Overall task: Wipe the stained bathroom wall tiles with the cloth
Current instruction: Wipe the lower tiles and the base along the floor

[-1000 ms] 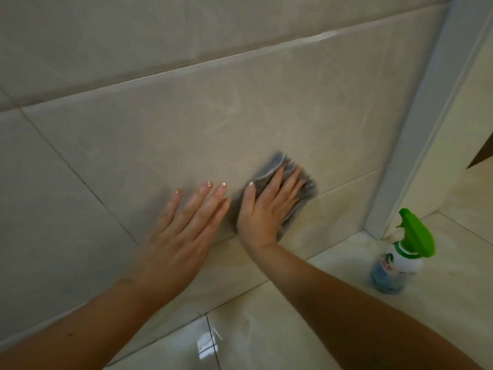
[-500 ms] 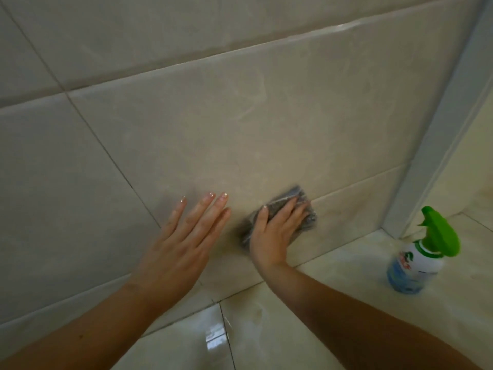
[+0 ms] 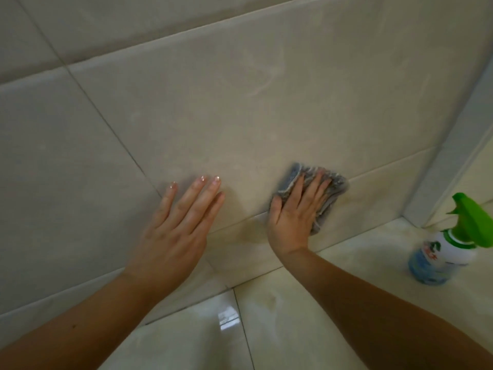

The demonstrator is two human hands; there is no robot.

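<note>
The right hand [image 3: 296,217] presses flat-fingered on the soft, limp grey cloth [image 3: 328,193], left hand [image 3: 181,222] spread bare against the wall tiles [image 3: 240,102]

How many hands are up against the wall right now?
2. The left hand lies flat on the bare wall, fingers straight. The right hand presses the grey cloth against it, low down, nearer the spray bottle on the floor.
</note>
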